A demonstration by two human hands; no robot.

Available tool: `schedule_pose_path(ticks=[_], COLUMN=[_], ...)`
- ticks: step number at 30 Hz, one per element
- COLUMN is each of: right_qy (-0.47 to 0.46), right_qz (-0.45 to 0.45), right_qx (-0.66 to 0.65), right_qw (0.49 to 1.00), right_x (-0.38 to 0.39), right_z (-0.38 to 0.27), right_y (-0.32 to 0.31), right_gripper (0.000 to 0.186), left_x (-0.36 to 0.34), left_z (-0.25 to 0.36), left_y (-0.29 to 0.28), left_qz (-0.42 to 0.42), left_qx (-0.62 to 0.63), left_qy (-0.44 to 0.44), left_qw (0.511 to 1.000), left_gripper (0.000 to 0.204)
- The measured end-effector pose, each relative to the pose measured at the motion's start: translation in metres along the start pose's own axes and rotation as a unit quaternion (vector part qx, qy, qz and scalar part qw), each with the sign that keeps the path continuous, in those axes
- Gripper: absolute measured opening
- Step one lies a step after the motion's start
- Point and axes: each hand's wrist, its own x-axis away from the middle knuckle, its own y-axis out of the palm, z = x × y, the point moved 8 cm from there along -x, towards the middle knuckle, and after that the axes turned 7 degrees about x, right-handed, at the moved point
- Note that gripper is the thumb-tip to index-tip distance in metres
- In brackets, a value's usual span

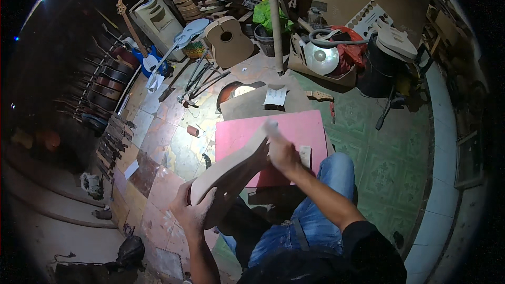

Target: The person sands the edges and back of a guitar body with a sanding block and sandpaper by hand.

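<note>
A bare, pale wooden guitar body (pixel 231 165) is tilted up on its edge above a pink board (pixel 307 126) in front of me. My left hand (pixel 197 205) grips its near end, thumb on the close face and the other fingers around the far side. At the far end, my right hand (pixel 284 155) is curled against the wood's edge, its fingers blurred by motion. A pale smear shows at its fingertips, and what it holds is not clear. On the pink board, right of that hand, lies a small whitish block (pixel 305 155).
A brown cylinder (pixel 193 131) lies on the tiles to the left. Beyond the board are a sunburst guitar body (pixel 227 94), a guitar neck (pixel 320 96) and an acoustic body (pixel 229 41). Guitars fill a rack (pixel 108 81) at left; a black bin (pixel 374 68) stands at right.
</note>
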Motion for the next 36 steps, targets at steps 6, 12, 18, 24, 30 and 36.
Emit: schedule_pose_path(ticks=[6,12,18,24,30,36], right_qy=[0.025,0.061,-0.044,0.002,-0.069,0.033], right_qz=[-0.001,-0.034,-0.005,0.006,-0.011,0.065], right_qx=[-0.047,-0.242,-0.109,-0.180,0.011,0.049], right_qw=[0.999,0.968,0.993,0.984,0.998,0.996], right_x=[0.007,0.032,0.030,0.027,-0.003,-0.015], right_z=[-0.016,-0.143,-0.133,-0.128,-0.020,0.004], right_y=[0.002,0.008,0.011,0.003,0.007,0.002], right_gripper=[0.059,0.060,0.057,0.053,0.051,0.047], left_x=[-0.003,-0.008,-0.006,-0.007,-0.011,-0.011], left_z=[0.016,0.012,-0.002,0.003,0.008,-0.001], left_y=[0.003,0.005,0.000,0.000,-0.002,-0.004], left_qz=[0.001,-0.011,-0.004,-0.014,0.002,0.001], left_qx=[0.010,0.007,0.040,0.017,-0.001,-0.006], left_qy=[0.002,-0.005,0.005,-0.016,-0.006,-0.026], left_qw=[1.000,1.000,0.999,1.000,1.000,1.000], left_gripper=[0.044,0.045,0.047,0.049,0.046,0.045])
